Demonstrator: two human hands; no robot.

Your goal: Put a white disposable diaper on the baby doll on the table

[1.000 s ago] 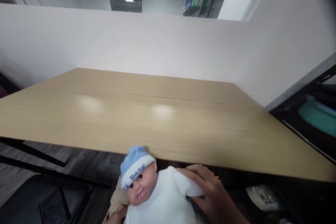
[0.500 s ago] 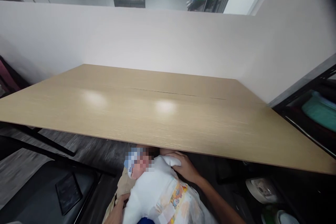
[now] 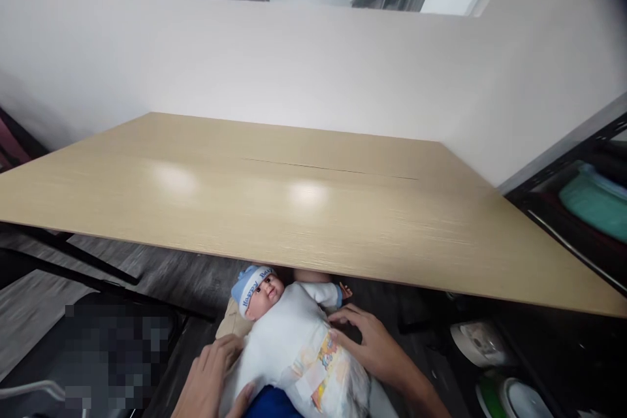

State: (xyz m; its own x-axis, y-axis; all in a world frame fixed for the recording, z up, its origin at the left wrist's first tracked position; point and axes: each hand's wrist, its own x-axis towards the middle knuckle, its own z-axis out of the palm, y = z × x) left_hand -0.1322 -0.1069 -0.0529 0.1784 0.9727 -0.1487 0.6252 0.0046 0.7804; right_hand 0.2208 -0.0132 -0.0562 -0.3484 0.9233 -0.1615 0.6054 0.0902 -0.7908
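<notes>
A baby doll (image 3: 289, 320) in a white long-sleeved top lies on its back across my lap, partly below the table edge. It wears a blue and white knit cap (image 3: 249, 287) with lettering, and a white diaper (image 3: 326, 372) with an orange cartoon band. My left hand (image 3: 210, 372) rests along the doll's sleeve on the near left, thumb apart from the fingers. At the diaper's upper right edge is my right hand (image 3: 365, 339), fingertips touching it, with a gap between thumb and fingers. Blue cloth (image 3: 272, 403) shows below the doll.
A wide wooden table (image 3: 294, 222) spans the view just beyond the doll, against a white wall (image 3: 294, 65). On the left stands a black chair (image 3: 44, 346), its seat partly pixelated. A dark shelf (image 3: 543, 209) with a teal item is at right; round-lidded containers (image 3: 524, 398) stand low right.
My right hand has moved off the doll's sleeve down to the diaper, uncovering the doll's hand. My left hand has come further up into view along the near sleeve.
</notes>
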